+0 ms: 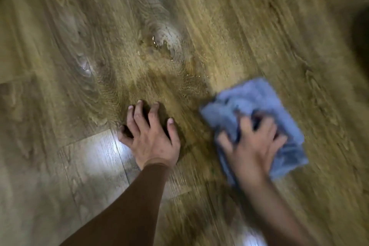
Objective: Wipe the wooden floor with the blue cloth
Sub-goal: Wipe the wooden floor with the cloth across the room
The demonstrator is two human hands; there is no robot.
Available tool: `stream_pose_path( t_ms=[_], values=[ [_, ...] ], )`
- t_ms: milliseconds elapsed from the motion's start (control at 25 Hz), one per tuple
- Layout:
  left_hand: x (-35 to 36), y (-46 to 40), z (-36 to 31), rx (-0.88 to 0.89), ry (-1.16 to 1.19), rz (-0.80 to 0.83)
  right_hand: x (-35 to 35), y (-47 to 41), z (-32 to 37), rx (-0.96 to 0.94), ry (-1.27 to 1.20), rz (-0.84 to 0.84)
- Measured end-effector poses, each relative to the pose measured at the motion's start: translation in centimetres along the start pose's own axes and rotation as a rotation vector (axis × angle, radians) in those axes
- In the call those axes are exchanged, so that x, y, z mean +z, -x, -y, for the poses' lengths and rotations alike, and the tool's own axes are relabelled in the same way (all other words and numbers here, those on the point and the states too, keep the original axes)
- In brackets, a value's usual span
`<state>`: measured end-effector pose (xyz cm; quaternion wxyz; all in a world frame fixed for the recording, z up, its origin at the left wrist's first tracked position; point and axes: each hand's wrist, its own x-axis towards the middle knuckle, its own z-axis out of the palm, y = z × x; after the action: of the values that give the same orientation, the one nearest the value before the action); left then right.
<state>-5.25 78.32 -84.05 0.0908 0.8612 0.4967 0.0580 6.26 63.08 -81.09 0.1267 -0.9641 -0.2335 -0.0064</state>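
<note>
The wooden floor point(229, 26) fills the head view, brown planks with a strong grain. A crumpled blue cloth point(257, 98) lies on the floor at the right. My right hand point(253, 144) presses down on the cloth, fingers spread and curled into its folds; hand and cloth are blurred. My left hand point(151, 134) rests on the bare floor to the cloth's left, propped on spread fingertips, holding nothing. A wet patch point(159, 44) glistens on the planks beyond both hands.
A bright light reflection point(95, 154) shows on the plank left of my left wrist. A dark shape point(361, 32) sits at the right edge of the view, too blurred to tell what it is.
</note>
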Motion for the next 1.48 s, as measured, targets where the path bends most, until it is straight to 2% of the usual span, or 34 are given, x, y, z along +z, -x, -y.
stream_pose_path(
  t_ms=[120, 240, 680, 760, 840, 1000, 1160, 1240, 1480],
  values=[
    [0.2, 0.0, 0.1, 0.011, 0.006, -0.002, 0.6, -9.1, -1.2, 0.118, 0.063, -0.067],
    [0.4, 0.1, 0.4, 0.012, -0.003, -0.003, 1.1, -10.9, -1.5, 0.095, 0.072, -0.093],
    [-0.4, 0.2, -0.1, -0.001, 0.013, 0.035, 0.6, 1.3, 0.9, -0.026, 0.026, -0.038],
    [-1.1, 0.2, 0.1, -0.015, 0.097, 0.046, 0.3, 5.0, 2.2, -0.059, 0.014, 0.010],
    [-2.0, -1.8, 0.8, -0.013, 0.185, 0.025, -0.1, 9.8, 3.1, -0.082, -0.005, 0.068],
    [-1.9, -7.7, 4.7, -0.070, 0.084, -0.127, 0.3, 16.5, 5.6, -0.133, -0.066, 0.086],
    [-0.5, -8.5, 5.7, -0.042, -0.012, -0.124, 1.1, 11.0, 4.7, -0.215, -0.057, 0.048],
    [-0.7, -8.5, 5.6, -0.040, -0.007, -0.101, 1.0, 5.2, 3.7, -0.219, -0.039, -0.005],
    [-0.7, -8.5, 5.5, -0.027, 0.000, -0.054, 2.3, -15.6, 0.6, 0.228, 0.089, -0.148]
  ],
)
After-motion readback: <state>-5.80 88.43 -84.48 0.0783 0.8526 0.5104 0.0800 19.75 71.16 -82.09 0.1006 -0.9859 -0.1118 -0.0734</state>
